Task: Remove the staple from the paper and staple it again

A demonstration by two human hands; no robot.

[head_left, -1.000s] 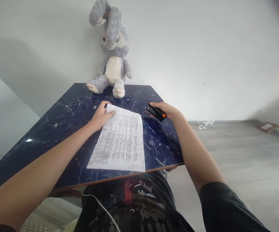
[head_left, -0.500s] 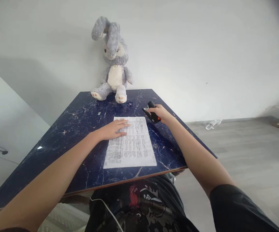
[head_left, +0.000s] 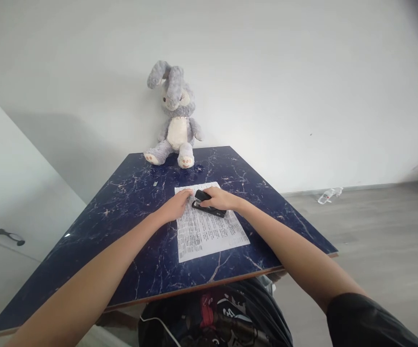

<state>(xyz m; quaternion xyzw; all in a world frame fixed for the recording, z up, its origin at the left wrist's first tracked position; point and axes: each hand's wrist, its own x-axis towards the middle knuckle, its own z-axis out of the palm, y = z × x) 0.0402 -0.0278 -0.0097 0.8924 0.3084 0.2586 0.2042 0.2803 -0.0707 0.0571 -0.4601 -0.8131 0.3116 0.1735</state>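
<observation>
A white printed sheet of paper (head_left: 209, 236) lies on the blue marbled table (head_left: 136, 260). At its upper left edge, my left hand (head_left: 177, 204) is closed on the paper, its fingers curled and partly hidden. My right hand (head_left: 221, 198) grips a black stapler (head_left: 212, 210) from above. The stapler is over the upper part of the sheet, its front end pointing left towards my left hand. Whether paper sits between its jaws, I cannot tell.
A grey plush rabbit (head_left: 178, 132) sits at the table's far end against the wall. Near it lies a small grey piece (head_left: 155, 183). A white cabinet (head_left: 17, 193) stands on the left, and a clear plastic bottle (head_left: 326, 196) lies on the floor to the right.
My right hand has brought the stapler left, from beside the sheet to over it. My left hand has gone from lying flat to gripping the left edge. The sheet has turned slightly.
</observation>
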